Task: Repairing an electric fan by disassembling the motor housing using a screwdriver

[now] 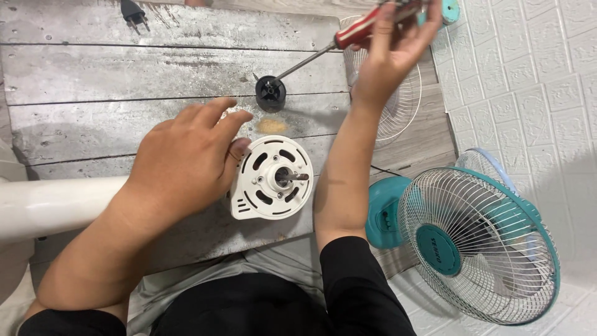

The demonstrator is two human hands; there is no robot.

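Head view shows your left hand [186, 158] cupped over the white motor housing [272, 178] while your raised right hand [392, 53] grips a screwdriver [348, 38].

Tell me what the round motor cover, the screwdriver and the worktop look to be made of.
Motor cover: likely moulded plastic, smooth cream-white with cut vents. Screwdriver: glossy red handle, probably plastic, on a dull grey metal shaft. Worktop: wooden planks, going by the seams and grain, worn grey-white.

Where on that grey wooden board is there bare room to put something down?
The far-left planks, between the black plug and left hand, lie bare. It is crowded around the white round motor housing, small black cap and red-handled screwdriver in the right hand.
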